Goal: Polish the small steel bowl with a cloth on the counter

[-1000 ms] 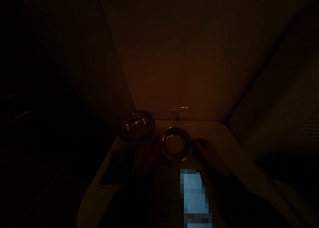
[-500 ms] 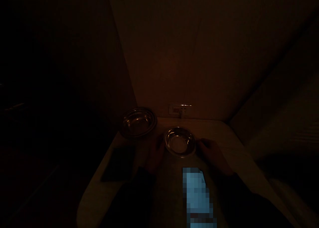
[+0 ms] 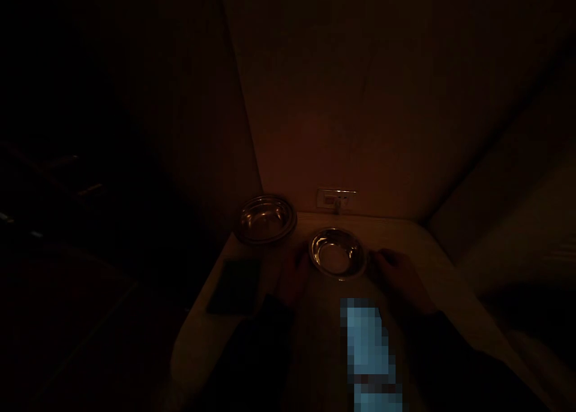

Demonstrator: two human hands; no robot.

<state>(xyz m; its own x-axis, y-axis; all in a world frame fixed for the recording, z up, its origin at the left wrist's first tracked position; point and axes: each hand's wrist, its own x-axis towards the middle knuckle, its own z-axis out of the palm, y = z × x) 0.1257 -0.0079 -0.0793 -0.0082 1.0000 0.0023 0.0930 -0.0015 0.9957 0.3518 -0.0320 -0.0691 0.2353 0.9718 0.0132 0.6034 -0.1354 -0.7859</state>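
Observation:
The scene is very dark. A shiny round metal bowl [image 3: 333, 259] stands on the pale table [image 3: 429, 265] between my two hands. My left hand [image 3: 292, 277] is at the bowl's left side, its fingers lost in shadow. At the right side is my right hand [image 3: 402, 277], its fingers seemingly bent towards the rim; their tips are too dark to make out. Whether either hand touches the bowl cannot be seen. Nearer to me, between my forearms, lies a lit phone [image 3: 369, 346] with a blurred-out screen.
Another metal bowl [image 3: 264, 221], apparently in a stack, stands at the back left corner. In front of it lies a dark flat rectangular thing [image 3: 234, 286]. A wall socket [image 3: 336, 198] with something plugged in sits just above the table's back edge. Walls enclose the back and right.
The whole view has shifted, so everything appears slightly further right. The bowl and both hands keep their places relative to each other.

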